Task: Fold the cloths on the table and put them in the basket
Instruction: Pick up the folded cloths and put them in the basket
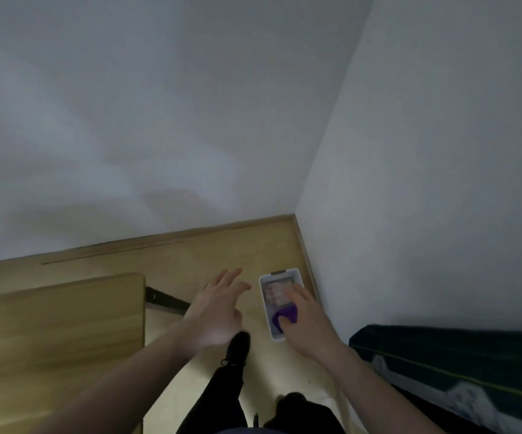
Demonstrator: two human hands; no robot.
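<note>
Here, in the single head view, two hands reach down over a light wooden floor [209, 245] in the lower middle of the frame. The left hand [215, 311] hangs with its fingers spread and relaxed, holding nothing, above bare floor just left of one white rectangular plastic basket [266, 305]. The right hand [306, 324] is over the basket's near end, thumb and fingers curled around one purple cloth [286, 316] that sits inside it. Beyond the purple cloth, in the far half of the basket, lies pale patterned fabric [276, 291], too blurred to count as separate pieces. One light wooden desk [56, 333] fills the lower left, its top showing no cloth in the part in view. One dark shoe [237, 346] and dark trouser legs stand at the bottom centre. At the lower right is one dark green covering with a pale print [460, 371]. Two grey-white walls meet in a corner above the basket.
</note>
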